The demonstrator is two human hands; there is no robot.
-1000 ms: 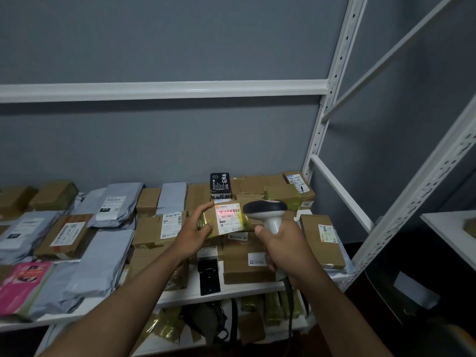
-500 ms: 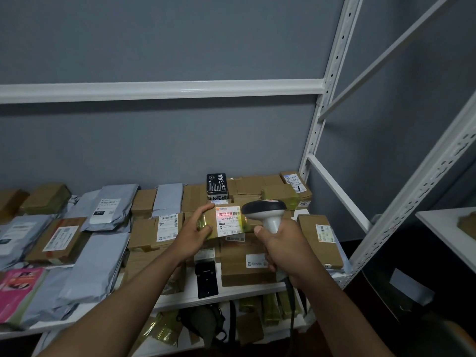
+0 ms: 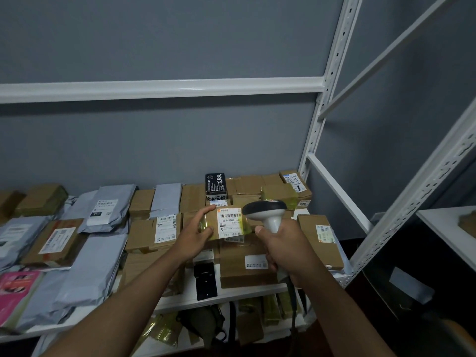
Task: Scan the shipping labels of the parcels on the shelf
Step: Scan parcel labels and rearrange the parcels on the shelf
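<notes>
At centre frame the left hand [image 3: 192,234] grips a small parcel [image 3: 226,224], fingers curled around its left end; the right hand [image 3: 284,244] wraps closed around the scanner [image 3: 266,213] handle, just right of the label [image 3: 230,223].

1. The scene is dim overall, with the grey wall [image 3: 154,42] evenly and softly lit and no lamp visible.
2. A broad dark shadow band lies on the wall just under the white metal shelf beam [image 3: 159,88], so light falls from above.
3. The lower right corner sinks into near-black, detail lost.
4. The white paper shipping label [image 3: 230,223] is the brightest patch; its large print is readable, its small print is not.
5. Glossy yellowish tape beside it shows glare.
6. Wide-angle distortion splays the white perforated uprights [image 3: 332,73] and the forearms at the frame edges.
</notes>
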